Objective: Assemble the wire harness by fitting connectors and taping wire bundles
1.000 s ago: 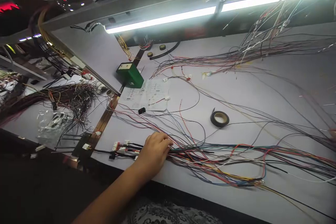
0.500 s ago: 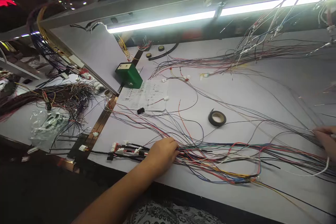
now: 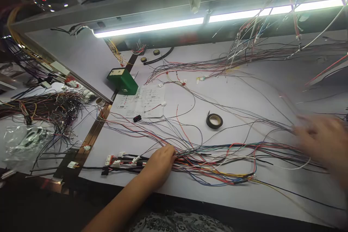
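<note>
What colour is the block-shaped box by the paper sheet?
Green, clearest in the head view.

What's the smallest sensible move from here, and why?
I'd probably settle the right hand on the loose strands beside it and straighten them gently. They fan out and cross there, while the left hand grips the wire bundle near the white connectors, which should limit any drag. The right hand is blurred, so its grip is unclear.

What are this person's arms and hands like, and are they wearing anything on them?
The left hand is ungloved, its forearm without sleeve or watch. The right hand also looks bare, though blurred. Below shows dark-and-pale patterned clothing.
</note>
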Demonstrator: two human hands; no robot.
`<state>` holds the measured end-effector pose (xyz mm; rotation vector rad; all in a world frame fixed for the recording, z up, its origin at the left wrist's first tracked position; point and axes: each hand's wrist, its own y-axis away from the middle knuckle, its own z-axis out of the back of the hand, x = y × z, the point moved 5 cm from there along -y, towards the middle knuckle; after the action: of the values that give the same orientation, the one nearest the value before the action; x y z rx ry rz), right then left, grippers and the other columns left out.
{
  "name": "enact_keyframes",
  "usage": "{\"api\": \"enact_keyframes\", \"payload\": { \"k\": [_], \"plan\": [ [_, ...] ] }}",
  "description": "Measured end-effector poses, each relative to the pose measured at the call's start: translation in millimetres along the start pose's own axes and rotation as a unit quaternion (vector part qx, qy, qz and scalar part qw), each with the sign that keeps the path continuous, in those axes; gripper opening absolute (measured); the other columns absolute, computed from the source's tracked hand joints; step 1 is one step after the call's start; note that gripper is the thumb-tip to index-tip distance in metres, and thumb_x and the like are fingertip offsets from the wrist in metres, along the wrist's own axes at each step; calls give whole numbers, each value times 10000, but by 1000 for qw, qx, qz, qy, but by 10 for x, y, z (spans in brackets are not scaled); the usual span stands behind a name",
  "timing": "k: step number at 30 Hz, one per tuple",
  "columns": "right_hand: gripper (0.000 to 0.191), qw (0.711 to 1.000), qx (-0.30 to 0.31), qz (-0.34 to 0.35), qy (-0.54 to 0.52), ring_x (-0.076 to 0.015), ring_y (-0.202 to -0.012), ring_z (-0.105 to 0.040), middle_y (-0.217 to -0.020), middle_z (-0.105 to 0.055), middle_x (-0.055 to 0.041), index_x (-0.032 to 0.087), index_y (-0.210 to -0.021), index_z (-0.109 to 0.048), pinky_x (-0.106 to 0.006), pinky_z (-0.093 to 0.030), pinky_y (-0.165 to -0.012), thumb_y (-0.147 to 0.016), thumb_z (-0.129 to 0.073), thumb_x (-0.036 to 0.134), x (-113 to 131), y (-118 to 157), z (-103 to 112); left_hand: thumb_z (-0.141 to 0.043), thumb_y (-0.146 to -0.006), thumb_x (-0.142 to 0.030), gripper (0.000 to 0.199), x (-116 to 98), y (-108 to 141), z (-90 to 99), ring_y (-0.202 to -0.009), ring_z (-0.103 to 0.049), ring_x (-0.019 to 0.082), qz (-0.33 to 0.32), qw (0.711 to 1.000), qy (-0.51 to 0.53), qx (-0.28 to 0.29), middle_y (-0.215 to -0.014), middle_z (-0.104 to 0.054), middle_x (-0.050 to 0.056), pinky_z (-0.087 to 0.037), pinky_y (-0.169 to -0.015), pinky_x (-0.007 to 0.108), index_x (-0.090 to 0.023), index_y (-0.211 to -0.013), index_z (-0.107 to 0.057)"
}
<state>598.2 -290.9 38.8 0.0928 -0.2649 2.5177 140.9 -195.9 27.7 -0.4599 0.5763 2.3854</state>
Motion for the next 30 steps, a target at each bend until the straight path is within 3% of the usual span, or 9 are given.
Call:
{"api": "enact_keyframes", "payload": {
  "k": [2,5,8,12,18,22,24,27,30],
  "plan": [
    [332,996,56,-3,-76,-217,-810,-620,-1044,-653,-135,225,-1153,-625,-356,-388,-620,-851,-562,347,408,195,113,-391,-926,-187,146,56,56,7,-786,-563,173,3,998,49,-41,-862,-616,29,-442,-712,301,-194,-883,-531],
    [251,956,144,129,-219,-182,-834,-618,-984,-679,-56,259,-1065,-643,-315,-429,-736,-891,-520,392,1315,630,249,-405,-921,-190,209,77,128,-14,-892,-579,178,-45,988,102,-104,-963,-636,48,-450,-796,314,-208,-1073,-548],
    [289,875,307,204,-314,-154,-618,-580,-723,-663,14,291,-1171,-588,-289,-437,-630,-932,-439,356,2123,1140,178,-436,-863,-107,260,59,168,-57,-913,-573,169,-86,978,146,-122,-965,-623,45,-446,-812,303,-219,-1049,-578],
    [361,771,402,207,-449,-169,-910,-600,-1062,-650,-27,286,-1234,-547,-306,-464,-803,-880,-492,239,2655,1542,33,-462,-735,-20,180,84,207,-70,-799,-538,153,-66,967,211,-129,-823,-563,21,-434,-721,280,-194,-735,-506],
    [367,632,525,-5,-569,-135,-705,-579,-1047,-611,-63,228,-1198,-531,-262,-461,-561,-867,-549,386,2587,1742,-294,-570,-771,-122,182,72,293,-64,-786,-526,150,-81,951,244,-171,-814,-544,24,-425,-716,279,-196,-695,-422],
    [487,541,548,-121,-626,-113,-672,-561,-1011,-633,-69,220,-1250,-525,-243,-459,-566,-813,-655,391,2510,1847,-347,-580,-819,-178,227,89,341,-78,-759,-539,143,-88,937,243,-237,-803,-573,33,-426,-703,273,-193,-674,-405],
    [478,503,500,-193,-678,-104,-682,-539,-917,-640,-47,231,-1232,-553,-229,-470,-607,-793,-685,364,2412,1787,-306,-582,-829,-198,219,99,358,-92,-755,-548,142,-94,931,246,-252,-805,-587,36,-432,-704,273,-192,-681,-420],
    [386,446,343,-285,-776,-85,-647,-492,-979,-612,-23,290,-1154,-594,-200,-455,-526,-777,-681,289,2070,1484,-217,-588,-824,-208,208,107,372,-106,-759,-560,148,-100,932,236,-254,-810,-601,40,-437,-711,282,-190,-680,-440],
    [220,452,182,-334,-807,-73,-554,-436,-1016,-578,-19,307,-941,-636,-215,-403,-429,-776,-621,162,1522,1109,-174,-575,-825,-201,215,123,375,-111,-750,-564,149,-94,935,234,-250,-803,-603,44,-440,-701,285,-190,-662,-435]
  ]
}}
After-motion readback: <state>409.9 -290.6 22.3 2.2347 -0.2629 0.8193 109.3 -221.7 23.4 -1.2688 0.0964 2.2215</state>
